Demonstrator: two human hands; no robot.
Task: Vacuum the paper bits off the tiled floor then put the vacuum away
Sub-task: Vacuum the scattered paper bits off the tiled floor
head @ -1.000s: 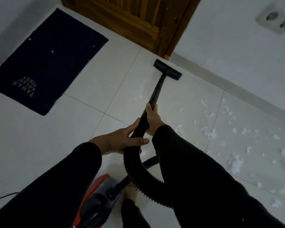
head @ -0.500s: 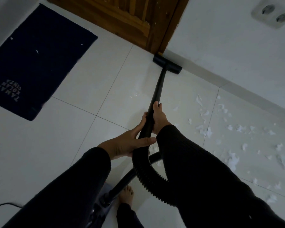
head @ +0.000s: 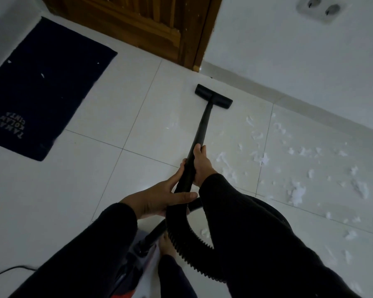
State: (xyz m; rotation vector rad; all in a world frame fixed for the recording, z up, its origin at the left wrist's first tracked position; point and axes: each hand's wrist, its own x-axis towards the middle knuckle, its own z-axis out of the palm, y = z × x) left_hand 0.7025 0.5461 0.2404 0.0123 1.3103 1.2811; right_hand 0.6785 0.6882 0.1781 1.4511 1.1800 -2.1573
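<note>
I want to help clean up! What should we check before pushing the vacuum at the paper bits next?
1. Right hand grips the wand: ok.
2. Left hand holds the hose end: ok.
3. Floor head flat on the tiles: ok.
4. Paper bits all picked up: not ok, many lie right of the wand.
5. Bare foot away from the hose: not ok, right beside it.
6. Vacuum running: cannot tell.

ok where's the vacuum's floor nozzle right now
In the head view the floor nozzle sits flat on the white tiles above centre, just short of the skirting by the wooden door's corner, left of the scattered paper bits.
</note>
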